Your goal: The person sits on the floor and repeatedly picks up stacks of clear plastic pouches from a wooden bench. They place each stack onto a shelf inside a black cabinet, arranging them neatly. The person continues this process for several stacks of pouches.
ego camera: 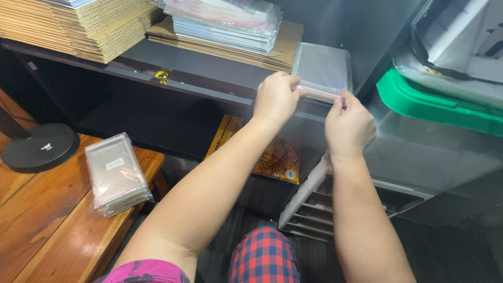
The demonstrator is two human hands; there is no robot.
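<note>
Head view: left hand point(275, 98) and right hand point(348, 126) both pinch the near edge of a stack of clear plastic sleeves point(322, 71) lying on the dark shelf point(199, 71), fingers closed on it from either side. Beside it sits a pile of bagged sheets on flat cardboard point(225, 31); another sleeve pack point(116, 173) rests on the wooden table point(42, 230). Green-lidded bin point(435, 105) stands right. Risk: slick sleeves could fan out or slide off the shelf edge if the grip is uneven.
</note>
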